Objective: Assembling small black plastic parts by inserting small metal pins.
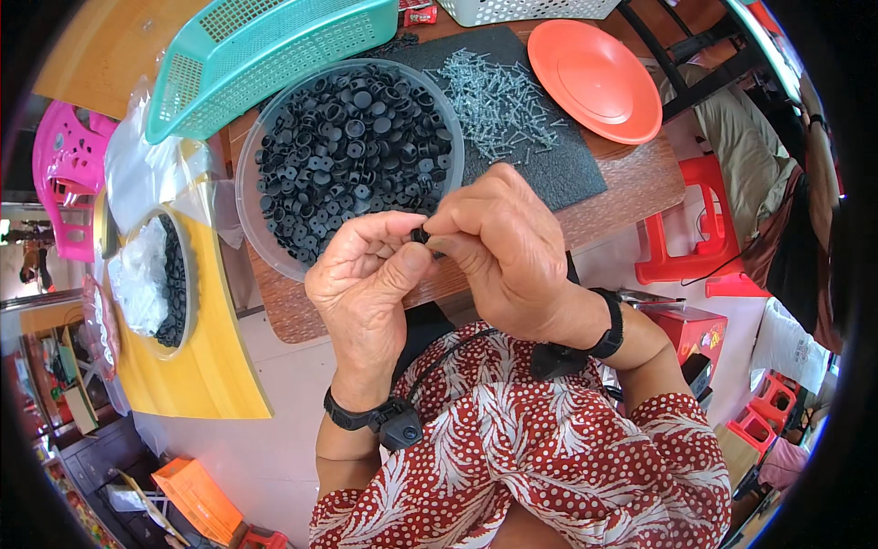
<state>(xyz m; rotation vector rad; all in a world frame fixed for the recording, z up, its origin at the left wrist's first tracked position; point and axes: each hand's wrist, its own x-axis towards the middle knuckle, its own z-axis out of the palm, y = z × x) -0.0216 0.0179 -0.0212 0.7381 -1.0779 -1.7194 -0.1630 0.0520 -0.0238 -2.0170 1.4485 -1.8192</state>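
My left hand point(364, 285) and my right hand point(508, 245) meet in front of the tub, fingertips almost touching. Between them is a small black plastic part point(420, 235), pinched by the left thumb and index finger. The right thumb and index finger are closed against its other side; whether they hold a separate small piece is hidden. Just beyond my hands, a clear round tub point(248, 233) is filled with small round black plastic caps point(352, 137). To its right, a heap of silver screws point(498, 105) lies on a dark foam mat point(578, 174).
A teal plastic basket point(265, 69) stands behind the tub, and an orange-red plate point(599, 78) sits at the back right of the wooden table point(640, 188). On the left, a yellow board point(215, 366) bears another tub point(190, 302) with a bag. Red stools point(704, 256) stand right.
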